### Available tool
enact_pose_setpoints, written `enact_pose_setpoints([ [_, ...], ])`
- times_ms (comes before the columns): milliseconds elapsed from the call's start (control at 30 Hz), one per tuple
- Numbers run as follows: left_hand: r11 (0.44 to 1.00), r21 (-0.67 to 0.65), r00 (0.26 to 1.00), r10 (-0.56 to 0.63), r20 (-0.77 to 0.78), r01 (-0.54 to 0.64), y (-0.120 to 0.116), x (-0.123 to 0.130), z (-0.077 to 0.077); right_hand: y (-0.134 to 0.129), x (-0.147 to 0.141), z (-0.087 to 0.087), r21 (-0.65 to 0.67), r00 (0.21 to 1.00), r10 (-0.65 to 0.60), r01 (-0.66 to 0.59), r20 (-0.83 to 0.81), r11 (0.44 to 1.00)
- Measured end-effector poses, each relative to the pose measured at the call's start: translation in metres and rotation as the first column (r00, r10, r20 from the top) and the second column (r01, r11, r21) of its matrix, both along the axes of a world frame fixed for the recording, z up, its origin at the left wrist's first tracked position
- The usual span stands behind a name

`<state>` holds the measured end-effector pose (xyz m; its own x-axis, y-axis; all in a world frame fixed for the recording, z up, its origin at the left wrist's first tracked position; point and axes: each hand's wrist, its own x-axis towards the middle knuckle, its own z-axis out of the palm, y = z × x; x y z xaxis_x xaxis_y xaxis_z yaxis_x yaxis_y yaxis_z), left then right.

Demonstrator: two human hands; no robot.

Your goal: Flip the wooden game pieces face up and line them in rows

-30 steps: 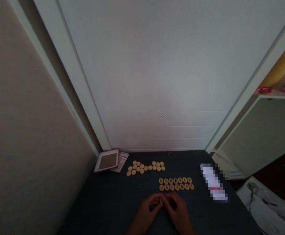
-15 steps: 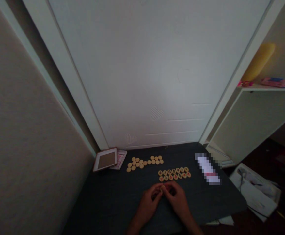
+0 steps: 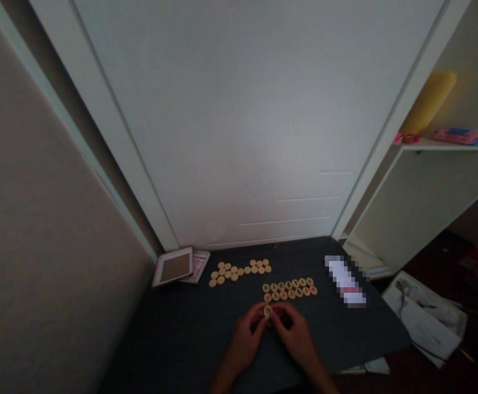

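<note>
Pale wooden and disc-shaped, a marked piece (image 3: 268,312) is pinched between the fingertips of the left hand (image 3: 245,336) and the right hand (image 3: 294,331), just nearer than the left end of two rows of marked discs (image 3: 291,294). Should either thumb slip, the small rim could be lost from the grip and the rows struck; should the knuckles be pushed toward 12 o'clock, the nearest discs could be nudged out of line. At 11 o'clock, loosely clustered plain discs (image 3: 228,274) could be scattered by a sleeve or wrist. At 12 o'clock, the dark tabletop (image 3: 181,339) is bounded by a white panel (image 3: 239,137); at 2 o'clock, reach is narrowed by a blurred pale item (image 3: 347,284). Open room is offered at 9 and 3 o'clock, though at 4 o'clock an unguarded edge is met.
</note>
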<state>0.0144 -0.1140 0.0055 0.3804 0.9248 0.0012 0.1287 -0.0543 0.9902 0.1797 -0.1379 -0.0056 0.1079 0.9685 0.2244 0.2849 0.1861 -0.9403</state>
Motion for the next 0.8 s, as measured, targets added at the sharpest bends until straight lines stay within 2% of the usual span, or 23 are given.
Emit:
enact_pose_setpoints([
  [300,0.998,0.050,0.999,-0.036,-0.037,0.038,-0.0047,-0.0001,0.0027,-0.0012,0.0009,-0.0025,-0.022,0.998,-0.064,0.065,0.024,0.998],
  [467,0.997,0.078,0.996,-0.005,-0.093,0.013,-0.0061,0.0007,0.0020,-0.0022,0.0028,-0.0019,-0.035,0.999,-0.050,0.051,0.014,0.998],
  [800,1.000,0.022,1.000,0.005,-0.030,-0.005,-0.0060,0.0036,0.0059,-0.0031,0.0020,0.0025,0.011,1.000,0.018,-0.018,-0.013,1.000],
])
